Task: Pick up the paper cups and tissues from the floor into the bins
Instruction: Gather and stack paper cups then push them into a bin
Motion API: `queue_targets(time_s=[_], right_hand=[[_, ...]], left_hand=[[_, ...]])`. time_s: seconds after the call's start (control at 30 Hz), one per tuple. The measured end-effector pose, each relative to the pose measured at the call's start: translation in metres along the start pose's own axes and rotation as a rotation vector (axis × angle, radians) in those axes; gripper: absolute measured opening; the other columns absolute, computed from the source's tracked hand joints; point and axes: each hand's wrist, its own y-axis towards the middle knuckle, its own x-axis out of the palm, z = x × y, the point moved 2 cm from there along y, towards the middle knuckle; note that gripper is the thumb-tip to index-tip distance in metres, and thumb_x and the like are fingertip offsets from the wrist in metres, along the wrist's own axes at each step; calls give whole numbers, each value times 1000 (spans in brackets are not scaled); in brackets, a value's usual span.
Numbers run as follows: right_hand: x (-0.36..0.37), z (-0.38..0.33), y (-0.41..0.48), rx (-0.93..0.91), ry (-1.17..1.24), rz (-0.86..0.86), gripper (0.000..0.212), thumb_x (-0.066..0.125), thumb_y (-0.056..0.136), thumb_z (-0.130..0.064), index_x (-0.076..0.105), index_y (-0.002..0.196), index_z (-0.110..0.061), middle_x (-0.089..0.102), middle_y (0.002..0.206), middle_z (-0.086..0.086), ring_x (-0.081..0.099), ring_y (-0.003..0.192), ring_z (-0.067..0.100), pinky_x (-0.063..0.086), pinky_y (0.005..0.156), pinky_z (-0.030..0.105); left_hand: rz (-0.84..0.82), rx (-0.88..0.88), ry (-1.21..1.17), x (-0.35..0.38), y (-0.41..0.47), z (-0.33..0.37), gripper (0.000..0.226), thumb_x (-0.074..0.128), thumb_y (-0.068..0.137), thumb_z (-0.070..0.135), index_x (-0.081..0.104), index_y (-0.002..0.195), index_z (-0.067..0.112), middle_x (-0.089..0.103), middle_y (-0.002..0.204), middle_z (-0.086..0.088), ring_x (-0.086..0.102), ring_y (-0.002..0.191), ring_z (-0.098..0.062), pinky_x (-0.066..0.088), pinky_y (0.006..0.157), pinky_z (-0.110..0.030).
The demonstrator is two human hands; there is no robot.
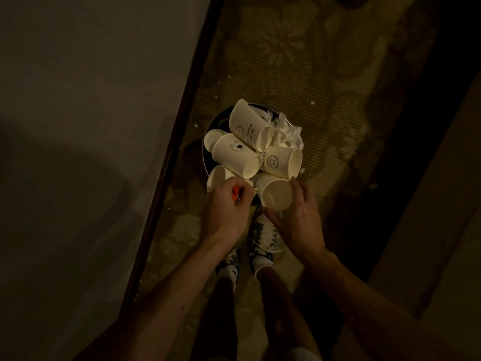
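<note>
A dark round bin (pixel 208 126) stands on the floor, heaped with several cream paper cups. One cup (pixel 236 155) bears a bear face and another cup (pixel 281 160) a smiley. Crumpled white tissue (pixel 286 134) lies at the bin's far right. My right hand (pixel 296 217) holds the nearest cup (pixel 276 195) by its rim, thumb under it and a finger on its far side. My left hand (pixel 226 212) has its fingers curled round a small orange thing (pixel 236 195), over the bin's near left edge.
A pale wall (pixel 91 126) with a dark skirting board (pixel 182 121) runs along the left. The patterned carpet (pixel 299 61) carries small white scraps (pixel 312 102). My trainers (pixel 263 235) stand just behind the bin. Dark furniture lies at the right.
</note>
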Motion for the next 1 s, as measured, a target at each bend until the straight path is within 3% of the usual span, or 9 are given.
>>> queue_targets(time_s=[0.1, 0.3, 0.43, 0.5, 0.53, 0.6, 0.73, 0.87, 1.0], right_hand=[[-6, 2, 2, -15, -21, 1, 91, 79, 80, -39, 34, 147, 2, 42, 140, 19, 46, 125, 31, 44, 101, 41], [-25, -9, 5, -117, -40, 128, 68, 77, 82, -38, 51, 136, -4, 52, 123, 17, 50, 109, 26, 44, 89, 34], [-32, -35, 14, -273, 75, 94, 41, 70, 89, -28, 61, 124, -9, 58, 98, 1, 50, 86, 9, 42, 74, 20], [-33, -45, 20, -273, 184, 13, 39, 66, 93, -24, 59, 129, -10, 61, 95, -5, 54, 74, 3, 44, 67, 12], [-33, -49, 23, -264, 228, -19, 39, 64, 94, -24, 58, 130, -11, 65, 97, -5, 59, 75, 2, 47, 67, 12], [-33, -53, 26, -266, 278, -55, 32, 63, 95, -19, 62, 126, -10, 70, 101, -1, 63, 80, -3, 50, 70, 11], [-35, -55, 33, -191, 341, -32, 14, 63, 94, -12, 67, 107, -8, 67, 89, -10, 64, 78, -11, 50, 69, 8], [-43, -53, 50, -135, 229, 58, 11, 69, 91, -21, 64, 98, -14, 61, 83, -15, 61, 71, 1, 50, 62, 18], [-40, -53, 63, -246, 77, -48, 13, 69, 91, -14, 68, 101, -7, 67, 97, 4, 61, 84, 15, 54, 74, 34]], left_hand=[[23, 71, 62, 8, 10, 10, 9, 66, 93, 20, 64, 84, 20, 56, 71, 14, 57, 69, 6, 44, 58, -6], [19, 57, 141, 17, 20, 20, 26, 67, 89, 39, 65, 109, 22, 58, 97, 6, 50, 80, 0, 36, 60, -6], [-39, 62, 74, 22, 17, 24, 38, 41, 97, 43, 60, 121, 22, 55, 116, 7, 49, 105, -5, 33, 86, -3], [-112, -7, -194, 23, 18, 27, 40, 36, 99, 38, 62, 122, 18, 60, 126, -3, 54, 119, -16, 40, 102, -17], [-164, -85, -390, 22, 19, 31, 36, 37, 99, 40, 66, 114, 26, 65, 120, -1, 60, 116, -16, 51, 94, -25], [-243, -142, -588, 19, 22, 32, 37, 36, 102, 40, 72, 95, 40, 72, 101, 8, 68, 98, -7, 56, 70, -20], [-193, -85, -353, 13, 26, 26, 35, 38, 102, 38, 58, 130, 31, 56, 128, 1, 58, 112, -9, 51, 86, -25], [-81, 91, -121, 5, 31, 19, 18, 52, 101, 29, 63, 115, 25, 65, 114, 4, 60, 100, -1, 45, 73, -4], [-10, 131, -6, 2, 34, 15, 17, 62, 96, 20, 67, 110, 28, 67, 109, 5, 62, 96, -4, 51, 78, -18]])
